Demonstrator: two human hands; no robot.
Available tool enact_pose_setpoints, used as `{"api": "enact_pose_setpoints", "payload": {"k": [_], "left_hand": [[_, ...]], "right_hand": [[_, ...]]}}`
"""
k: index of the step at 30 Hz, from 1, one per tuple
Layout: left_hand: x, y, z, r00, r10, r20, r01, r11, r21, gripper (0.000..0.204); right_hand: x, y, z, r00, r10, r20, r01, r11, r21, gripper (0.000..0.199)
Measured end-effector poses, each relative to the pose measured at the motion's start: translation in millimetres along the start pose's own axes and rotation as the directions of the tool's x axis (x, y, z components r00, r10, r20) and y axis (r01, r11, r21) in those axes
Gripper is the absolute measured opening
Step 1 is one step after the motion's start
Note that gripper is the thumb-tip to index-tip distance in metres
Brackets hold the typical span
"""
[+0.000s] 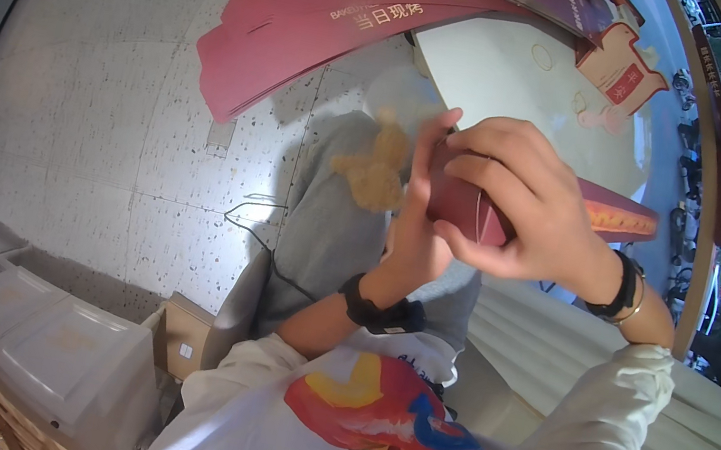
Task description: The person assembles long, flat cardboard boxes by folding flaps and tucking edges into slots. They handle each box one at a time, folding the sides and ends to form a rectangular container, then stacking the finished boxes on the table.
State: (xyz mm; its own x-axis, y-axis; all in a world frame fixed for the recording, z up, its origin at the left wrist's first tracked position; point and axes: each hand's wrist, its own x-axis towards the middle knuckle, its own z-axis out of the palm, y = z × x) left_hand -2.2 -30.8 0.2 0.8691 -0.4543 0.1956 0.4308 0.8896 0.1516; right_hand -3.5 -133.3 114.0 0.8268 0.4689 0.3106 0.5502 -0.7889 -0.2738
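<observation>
Between my hands is a long, dark red cardboard box (456, 201) with one end facing me. Its far part stretches away to the right, where a food picture runs along its side. My left hand (419, 211) supports the box from the left, fingers pointing up along its side. Across its top lies my right hand (521, 191), fingers curled over and thumb pressed at the near end. My fingers cover much of that end, so how its flaps sit cannot be made out fully.
Flat red cartons (317, 34) lie fanned out beyond my hands, partly over a white table (495, 66). Purple printed packaging (559, 0) and a small shaped card (621, 69) sit at the far right. Lidded plastic bins (59, 346) and an open cardboard box (191, 335) stand lower left.
</observation>
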Motion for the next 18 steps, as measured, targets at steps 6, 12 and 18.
{"api": "enact_pose_setpoints", "payload": {"k": [6, 12, 18], "left_hand": [[5.2, -21.7, -35.0, 0.963, 0.054, 0.265, -0.173, 0.877, 0.449, 0.081], [-7.2, -22.5, -11.7, 0.917, 0.074, 0.392, -0.289, 0.801, 0.524, 0.076], [0.7, -41.6, 26.9, 0.755, 0.207, 0.623, -0.498, 0.798, 0.338, 0.077]], "right_hand": [[1.2, -6.7, -16.3, 0.999, 0.015, 0.045, -0.020, 0.995, 0.098, 0.037], [-22.3, -54.7, -48.2, 0.983, 0.070, 0.168, -0.012, 0.946, -0.325, 0.044], [-52.1, -96.7, -80.2, 0.962, -0.152, 0.229, 0.253, 0.815, -0.521, 0.033]]}}
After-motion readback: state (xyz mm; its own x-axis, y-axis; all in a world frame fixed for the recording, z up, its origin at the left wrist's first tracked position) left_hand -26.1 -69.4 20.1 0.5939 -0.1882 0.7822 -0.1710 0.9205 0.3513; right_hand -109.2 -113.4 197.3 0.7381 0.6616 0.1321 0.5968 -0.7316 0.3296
